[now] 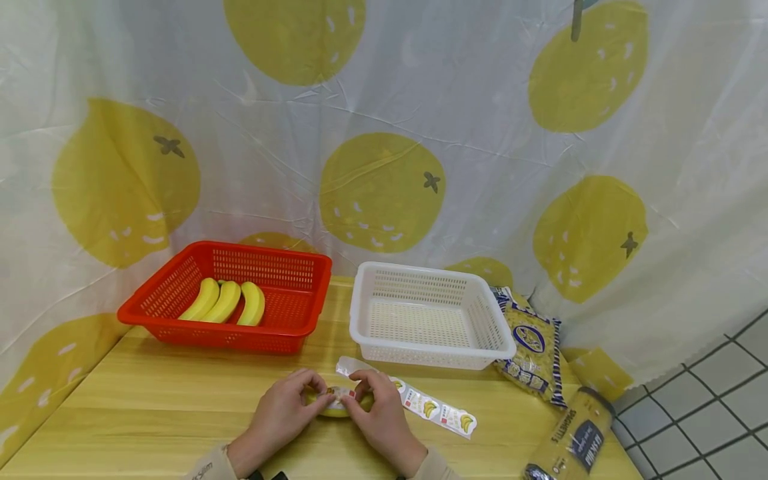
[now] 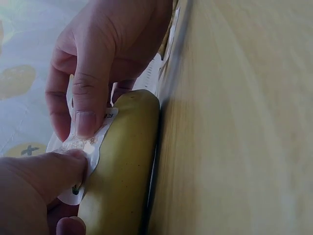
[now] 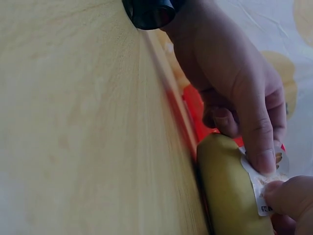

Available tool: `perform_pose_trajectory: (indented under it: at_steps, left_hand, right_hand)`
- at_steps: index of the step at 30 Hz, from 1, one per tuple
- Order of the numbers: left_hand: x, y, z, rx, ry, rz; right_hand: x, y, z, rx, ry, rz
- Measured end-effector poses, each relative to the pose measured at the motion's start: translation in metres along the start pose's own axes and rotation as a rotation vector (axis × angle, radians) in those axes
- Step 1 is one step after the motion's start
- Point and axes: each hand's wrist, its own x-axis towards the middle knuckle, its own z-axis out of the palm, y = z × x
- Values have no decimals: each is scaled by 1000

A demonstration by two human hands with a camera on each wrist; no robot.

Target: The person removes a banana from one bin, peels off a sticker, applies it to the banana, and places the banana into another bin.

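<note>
A yellow banana (image 1: 335, 413) lies on the table under both hands. A white printed sticker (image 2: 93, 142) sits along its upper side, with part of its edge standing off the peel. My left hand (image 1: 288, 412) pinches the sticker, thumb on its face and fingers curled behind. From the other side my right hand (image 1: 384, 415) pinches it too, the two thumb tips close together. In the right wrist view, the banana (image 3: 227, 186) shows one blunt end and the sticker (image 3: 261, 183) bears small print. To the right lies a strip of banana-printed stickers (image 1: 429, 405), its left part behind my right hand.
A red basket (image 1: 240, 339) with several bananas (image 1: 223, 303) stands at the back left. Beside it is a white basket (image 1: 420, 357). A pasta bag (image 1: 531, 350) and a spaghetti pack (image 1: 570, 440) lie at the right edge, before a lemon-print curtain (image 1: 384, 87).
</note>
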Motion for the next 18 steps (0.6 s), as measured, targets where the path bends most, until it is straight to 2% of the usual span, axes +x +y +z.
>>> perform_pose_trajectory:
  at_steps: [9,18]
  left_hand:
    - [0,1,1,5,10,-7]
    - [2,5,-1,3,-12,-41]
  right_hand:
    - [0,1,1,21,-8,17]
    - [0,-1,0,25,-19,31]
